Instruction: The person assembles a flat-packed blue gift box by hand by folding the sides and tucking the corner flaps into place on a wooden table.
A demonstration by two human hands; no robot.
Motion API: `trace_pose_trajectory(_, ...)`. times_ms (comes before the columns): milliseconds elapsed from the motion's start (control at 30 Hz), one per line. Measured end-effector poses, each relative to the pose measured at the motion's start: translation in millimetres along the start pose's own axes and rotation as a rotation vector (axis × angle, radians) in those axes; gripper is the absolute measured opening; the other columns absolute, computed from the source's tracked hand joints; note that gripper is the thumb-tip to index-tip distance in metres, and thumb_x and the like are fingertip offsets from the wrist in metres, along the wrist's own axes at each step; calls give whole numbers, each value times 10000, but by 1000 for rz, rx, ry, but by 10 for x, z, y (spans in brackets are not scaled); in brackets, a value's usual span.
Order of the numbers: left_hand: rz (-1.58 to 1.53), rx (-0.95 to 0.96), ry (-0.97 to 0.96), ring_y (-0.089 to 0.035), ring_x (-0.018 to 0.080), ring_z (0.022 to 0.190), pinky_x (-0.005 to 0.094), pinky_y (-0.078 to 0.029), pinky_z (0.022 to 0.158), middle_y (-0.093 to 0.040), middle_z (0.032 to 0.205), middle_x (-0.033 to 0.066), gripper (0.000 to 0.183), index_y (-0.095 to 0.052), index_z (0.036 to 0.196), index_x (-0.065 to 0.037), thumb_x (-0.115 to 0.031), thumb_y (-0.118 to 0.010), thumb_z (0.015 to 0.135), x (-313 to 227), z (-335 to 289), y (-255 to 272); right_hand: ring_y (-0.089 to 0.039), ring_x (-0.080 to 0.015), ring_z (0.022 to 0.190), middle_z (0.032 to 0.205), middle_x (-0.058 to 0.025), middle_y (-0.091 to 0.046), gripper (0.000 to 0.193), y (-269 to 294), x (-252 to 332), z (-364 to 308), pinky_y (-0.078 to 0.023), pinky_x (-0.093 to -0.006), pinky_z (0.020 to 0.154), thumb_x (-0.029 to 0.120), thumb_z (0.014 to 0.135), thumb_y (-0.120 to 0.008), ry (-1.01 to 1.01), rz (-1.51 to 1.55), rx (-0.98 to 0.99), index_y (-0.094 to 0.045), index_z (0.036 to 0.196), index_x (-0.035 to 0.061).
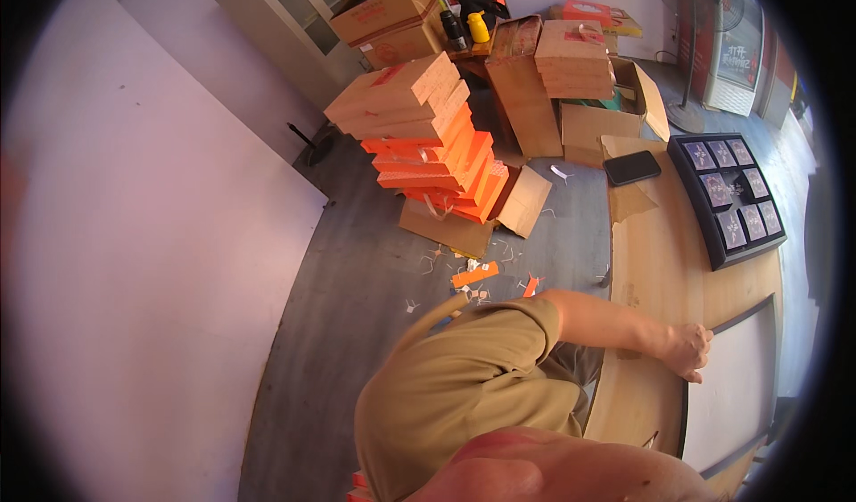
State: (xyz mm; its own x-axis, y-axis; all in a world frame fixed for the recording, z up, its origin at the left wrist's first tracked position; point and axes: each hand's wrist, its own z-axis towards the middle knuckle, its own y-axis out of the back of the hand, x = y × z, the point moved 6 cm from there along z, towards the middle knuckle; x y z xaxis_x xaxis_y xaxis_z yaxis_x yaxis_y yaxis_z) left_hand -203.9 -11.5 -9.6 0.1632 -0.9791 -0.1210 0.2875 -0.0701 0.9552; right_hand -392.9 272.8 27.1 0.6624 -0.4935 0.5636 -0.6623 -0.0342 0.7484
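1. Currently, left hand [688, 349]: fingers curled at the upper-left corner of a black-rimmed pale panel [731, 386]; firm grip or mere contact, cannot tell. Right fingers: out of view, cannot tell.
2. Panel lies on the wooden table [644, 275]; long axis runs top to bottom in view, lower end leaning left.
3. Beyond it, dark compartment box [749, 251]: long axis also top to bottom, lower end leaning right.
4. Black phone [633, 168] lies left of box.

The left hand [687, 350] touches a black-rimmed white panel [733, 386].
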Motion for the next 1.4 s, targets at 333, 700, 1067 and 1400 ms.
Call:
trace_pose_trajectory(333, 8, -182, -88, -668, 300, 857, 403, -551, 705, -724, 713, 40, 667, -735, 692, -115, -696, -527, 945, 0, -62, 43, -591, -120, 535, 603, -63, -671, 249, -3, -3, -6, -495, -304, 526, 224, 888, -814, -9, 29, 12, -762, 852, -17)
trace_pose_trajectory(700, -136, -203, -328, -669, 241, 978, 370, -567, 748, -727, 789, -12, 600, -762, 773, -169, -736, -604, 887, 52, -125, 107, -514, -123, 518, 600, -51, -612, 261, -41, -351, -116, -434, -318, 507, 216, 883, -810, -1, -17, -90, -681, 792, 9)
trace_pose_trajectory(1067, -88, -177, -230, -651, 214, 890, 328, -542, 673, -702, 671, -51, 762, -751, 662, -174, -863, -490, 858, 60, -174, 244, -420, -126, 494, 600, -35, -543, 320, -15, -625, 29, -360, -336, 486, 207, 874, -805, 124, -48, -231, -582, 713, 44)
trace_pose_trajectory(1400, -144, -166, -136, -649, 256, 857, 374, -542, 675, -705, 655, 5, 694, -720, 600, -136, -695, -524, 962, 4, -152, 266, -389, -149, 590, 567, -51, -442, 398, -18, -121, -3, -334, -367, 551, 165, 857, -789, -57, -60, -87, -513, 660, -41)
